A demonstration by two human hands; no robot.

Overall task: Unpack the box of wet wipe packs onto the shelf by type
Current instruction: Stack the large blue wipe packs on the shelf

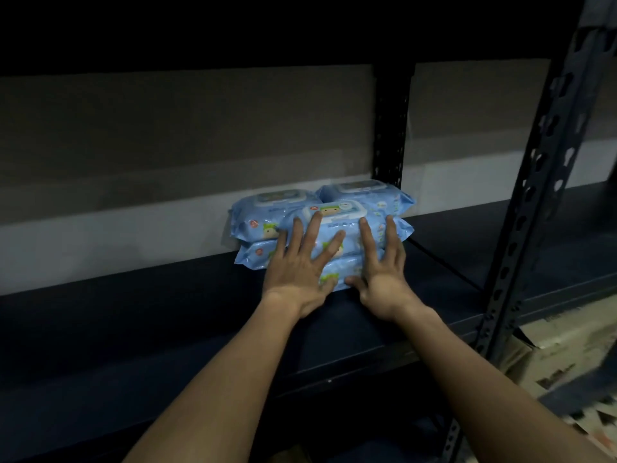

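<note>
Shelf (pixel 133 329): dark board, dim light, running the width of the view; pale wall (pixel 167 128) behind it.

Left stack (pixel 257 225): blue wet wipe packs, two visible, one on the other, standing on the shelf toward the back, touching the front stack on its right side. Top pack shows a flip lid and a green cartoon figure.

Left hand (pixel 300 265): fingers straight and spread, palm flat against the front face of the front stack; thumb low, by the bottom pack. It presses rather than grasps.

Front stack (pixel 347 235): blue packs, piled, nearest the viewer, on the shelf between the two hands' outer edges. Top pack's lid faces up, with the same green figure. How many packs it counts cannot be told behind the hands.

Right hand (pixel 380 272): fingers straight, slightly spread, laid against the right half of the front stack; thumb tip low, near the left thumb. Also pressing, not gripping.

Rear pack (pixel 367 192): blue, lid up, behind the front stack, near the back upright.

Back upright (pixel 389 128): dark perforated post at the rear.

Front upright (pixel 534 195): dark perforated post, slanting across the right side.

Box (pixel 564 355): pale cardboard, low right, beyond the front upright, blurred.
</note>
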